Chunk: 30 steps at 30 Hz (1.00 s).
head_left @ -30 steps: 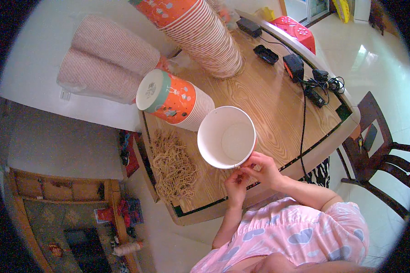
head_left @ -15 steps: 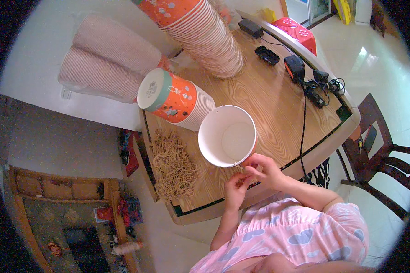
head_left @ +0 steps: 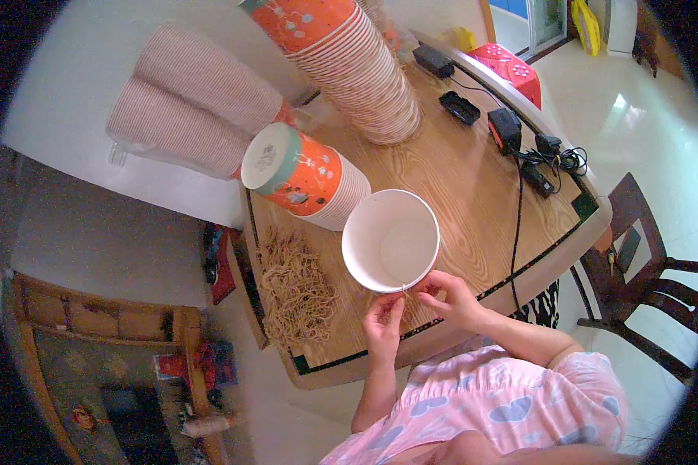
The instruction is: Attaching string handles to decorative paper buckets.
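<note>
A round paper bucket (head_left: 390, 242), white inside with a bit of orange outside, stands on the wooden table with its mouth facing up. At its near rim a thin piece of twine (head_left: 405, 291) shows. My left hand (head_left: 382, 329) pinches just below that rim, fingertips closed on the twine. My right hand (head_left: 448, 299) is closed in a pinch beside it, thumb and forefinger against the bucket's near right edge; the twine's end is too small to follow between the fingers. Left of the bucket lies a tangled heap of tan twine (head_left: 296, 291).
A stack of orange and green buckets (head_left: 306, 177) lies behind, with a taller bucket stack (head_left: 364, 81) farther back. Wrapped buckets (head_left: 182, 116) are at the far left. Black adapters and cables (head_left: 547, 159) lie on the right. A dark chair (head_left: 636, 240) stands beyond the table.
My left hand has shifted left and up, parting from the right hand. The right hand has dropped slightly. The whole view has shifted a little.
</note>
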Each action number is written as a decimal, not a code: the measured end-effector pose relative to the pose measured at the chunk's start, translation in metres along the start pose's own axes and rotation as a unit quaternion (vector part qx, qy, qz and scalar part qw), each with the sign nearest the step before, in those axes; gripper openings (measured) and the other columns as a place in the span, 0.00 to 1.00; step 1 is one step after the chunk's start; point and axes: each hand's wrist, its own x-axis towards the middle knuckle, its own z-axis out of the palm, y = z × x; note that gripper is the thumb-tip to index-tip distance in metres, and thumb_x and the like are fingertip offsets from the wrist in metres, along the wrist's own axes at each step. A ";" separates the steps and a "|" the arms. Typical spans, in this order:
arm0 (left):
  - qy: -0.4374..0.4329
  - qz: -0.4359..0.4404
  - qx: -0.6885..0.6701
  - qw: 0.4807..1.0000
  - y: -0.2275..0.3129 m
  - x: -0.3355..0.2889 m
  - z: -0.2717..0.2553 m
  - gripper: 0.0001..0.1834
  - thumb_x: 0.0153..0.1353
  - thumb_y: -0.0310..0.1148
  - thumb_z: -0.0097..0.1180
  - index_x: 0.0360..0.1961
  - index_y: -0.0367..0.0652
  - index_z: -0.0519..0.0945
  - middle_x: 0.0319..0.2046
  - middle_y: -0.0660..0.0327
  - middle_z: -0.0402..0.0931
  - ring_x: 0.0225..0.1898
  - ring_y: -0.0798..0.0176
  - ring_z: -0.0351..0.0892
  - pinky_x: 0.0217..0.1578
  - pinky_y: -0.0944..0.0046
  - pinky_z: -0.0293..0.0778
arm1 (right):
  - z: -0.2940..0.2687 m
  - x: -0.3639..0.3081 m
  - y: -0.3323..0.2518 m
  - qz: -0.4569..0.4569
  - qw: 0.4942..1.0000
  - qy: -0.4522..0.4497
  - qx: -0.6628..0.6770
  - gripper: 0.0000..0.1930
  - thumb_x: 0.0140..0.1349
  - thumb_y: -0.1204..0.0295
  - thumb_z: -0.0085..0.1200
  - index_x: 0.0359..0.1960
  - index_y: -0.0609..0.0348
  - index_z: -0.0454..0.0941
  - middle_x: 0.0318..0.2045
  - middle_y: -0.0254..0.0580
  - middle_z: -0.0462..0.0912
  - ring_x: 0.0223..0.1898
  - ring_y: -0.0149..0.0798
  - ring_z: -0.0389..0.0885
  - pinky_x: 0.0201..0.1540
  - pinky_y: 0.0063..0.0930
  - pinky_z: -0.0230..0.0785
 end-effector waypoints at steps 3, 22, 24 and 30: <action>-0.003 -0.009 0.011 1.000 -0.004 0.000 -0.001 0.06 0.51 0.25 0.58 0.31 0.36 0.78 0.30 0.64 0.76 0.32 0.73 0.72 0.37 0.73 0.68 | 0.001 0.000 0.003 -0.021 1.000 0.001 -0.015 0.08 0.53 0.74 0.53 0.34 0.62 0.73 0.29 0.38 0.75 0.32 0.31 0.73 0.35 0.25 0.66; -0.012 0.062 0.218 0.974 -0.015 -0.002 0.000 0.05 0.48 0.26 0.59 0.28 0.38 0.80 0.27 0.59 0.79 0.31 0.63 0.77 0.37 0.67 0.69 | 0.010 0.003 0.000 -0.019 1.000 0.019 0.016 0.06 0.51 0.78 0.53 0.32 0.63 0.75 0.35 0.39 0.74 0.35 0.32 0.74 0.37 0.25 0.68; -0.019 0.052 0.227 0.972 -0.012 -0.002 0.000 0.05 0.48 0.26 0.59 0.28 0.37 0.80 0.27 0.58 0.79 0.31 0.63 0.77 0.36 0.67 0.70 | 0.011 0.002 -0.001 -0.010 1.000 0.020 0.018 0.06 0.51 0.79 0.52 0.32 0.64 0.75 0.35 0.38 0.74 0.35 0.32 0.74 0.37 0.24 0.68; -0.047 0.065 0.248 0.966 -0.012 0.002 -0.002 0.06 0.49 0.26 0.58 0.29 0.37 0.79 0.28 0.57 0.78 0.31 0.63 0.77 0.35 0.66 0.70 | 0.009 0.003 0.000 -0.035 0.999 0.040 0.001 0.05 0.52 0.78 0.53 0.32 0.63 0.74 0.33 0.38 0.73 0.31 0.30 0.73 0.35 0.23 0.67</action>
